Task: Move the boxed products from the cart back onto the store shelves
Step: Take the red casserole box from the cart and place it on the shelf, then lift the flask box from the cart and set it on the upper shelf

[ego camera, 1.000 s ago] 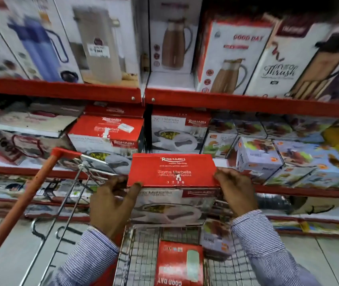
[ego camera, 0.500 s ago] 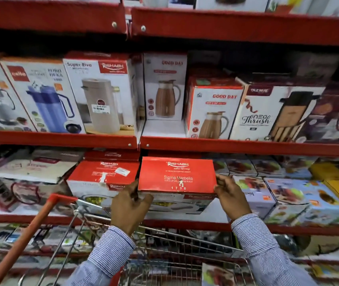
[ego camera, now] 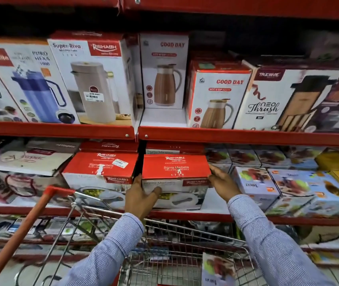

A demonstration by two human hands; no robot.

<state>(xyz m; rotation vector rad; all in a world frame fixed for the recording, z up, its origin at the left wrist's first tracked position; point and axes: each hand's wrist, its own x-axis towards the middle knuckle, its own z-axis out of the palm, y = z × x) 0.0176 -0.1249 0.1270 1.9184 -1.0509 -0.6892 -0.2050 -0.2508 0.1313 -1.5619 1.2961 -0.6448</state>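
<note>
A red-topped Rishabh casserole box (ego camera: 176,168) sits on the middle shelf (ego camera: 185,215), on top of a matching white-fronted box. My left hand (ego camera: 141,198) grips its lower left front corner and my right hand (ego camera: 223,183) presses its right side. A second identical box (ego camera: 100,169) stands just to its left. Below, the wire cart (ego camera: 164,244) with its orange handle (ego camera: 19,234) holds a small colourful juicer box (ego camera: 218,269) at the lower right.
The upper shelf (ego camera: 226,136) carries tall flask and jug boxes. Several small juicer boxes (ego camera: 255,186) crowd the middle shelf right of the red box. Flat grey and white boxes (ego camera: 30,162) lie stacked at the left. Lower shelves hold more packaged goods.
Both hands lifted the red box out of the cart and carried it up and forward onto the middle shelf. The view tilted upward, so the cart basket dropped lower in frame.
</note>
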